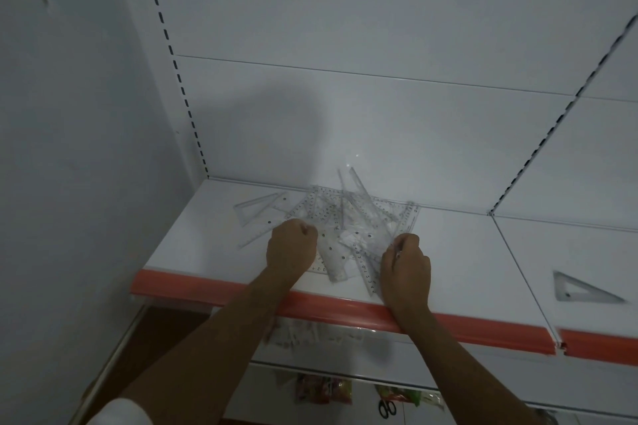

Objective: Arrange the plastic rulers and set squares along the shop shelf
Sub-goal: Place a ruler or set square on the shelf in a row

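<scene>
Both hands work the tangled pile of clear plastic rulers and set squares (348, 217): left hand (291, 245) fisted, contents indeterminate; right hand (407, 264) pinches a ruler edge. Next: separate one, place right.

Ruler pile (348, 217) left; lone set square (583, 288) right.

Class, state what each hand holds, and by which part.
Right hand pinches a clear ruler near its upper end. Left hand: cannot be told.

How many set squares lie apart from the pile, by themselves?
2. One set square lies left of the pile; another set square lies on the right shelf section. More may be hidden inside the pile.
</scene>
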Tool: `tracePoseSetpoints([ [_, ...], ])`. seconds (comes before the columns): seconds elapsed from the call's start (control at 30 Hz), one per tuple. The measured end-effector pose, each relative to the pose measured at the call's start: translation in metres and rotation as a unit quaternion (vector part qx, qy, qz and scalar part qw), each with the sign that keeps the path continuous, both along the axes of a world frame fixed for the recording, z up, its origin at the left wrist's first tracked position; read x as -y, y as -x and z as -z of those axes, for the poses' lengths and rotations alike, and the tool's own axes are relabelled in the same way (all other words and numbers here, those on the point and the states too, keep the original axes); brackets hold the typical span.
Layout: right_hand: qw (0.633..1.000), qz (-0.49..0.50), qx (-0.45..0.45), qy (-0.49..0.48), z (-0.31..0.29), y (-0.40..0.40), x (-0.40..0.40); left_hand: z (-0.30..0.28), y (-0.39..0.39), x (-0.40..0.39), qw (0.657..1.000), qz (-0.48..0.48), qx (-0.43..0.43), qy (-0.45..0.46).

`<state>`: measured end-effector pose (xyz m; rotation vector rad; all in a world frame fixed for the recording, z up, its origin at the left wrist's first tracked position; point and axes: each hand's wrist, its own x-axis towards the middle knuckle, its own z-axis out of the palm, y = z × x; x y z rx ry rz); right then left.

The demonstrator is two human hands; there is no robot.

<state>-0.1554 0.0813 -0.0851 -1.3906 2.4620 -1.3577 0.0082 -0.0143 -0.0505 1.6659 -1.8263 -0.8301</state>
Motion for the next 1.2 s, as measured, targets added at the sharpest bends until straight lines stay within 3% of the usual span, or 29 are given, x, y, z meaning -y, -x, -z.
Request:
tracePoseSetpoints([
  [0.23, 0.999, -0.035, 0.003, 0.013, -0.001, -0.004, -0.005, -0.011, -0.005, 0.001, 0.993, -0.042, -0.099, 0.044],
  [0.37, 1.0, -0.028, 0.001, 0.007, 0.001, -0.003, -0.004, -0.014, -0.003, -0.005, 0.986, -0.037, -0.16, 0.025],
  [0.57, 0.999, -0.019, 0.031, 0.002, -0.002, 0.001, -0.005, -0.012, 0.004, -0.018, 0.991, 0.007, -0.13, 0.024],
  [0.7, 1.0, -0.016, 0.002, 0.016, 0.0, 0.003, -0.006, -0.014, 0.01, -0.025, 0.992, 0.022, -0.116, 0.034],
  [0.9, 0.998, -0.011, 0.026, 0.061, -0.002, 0.013, -0.009, -0.027, 0.03, -0.04, 0.984, 0.038, -0.174, -0.008],
  [1.03, 0.999, -0.028, 0.005, 0.045, -0.015, 0.031, -0.024, -0.028, 0.053, -0.049, 0.982, 0.067, -0.178, -0.005],
  [1.2, 0.999, 0.024, -0.013, 0.028, -0.04, 0.076, -0.051, -0.03, 0.093, -0.057, 0.974, 0.129, -0.185, -0.026],
])
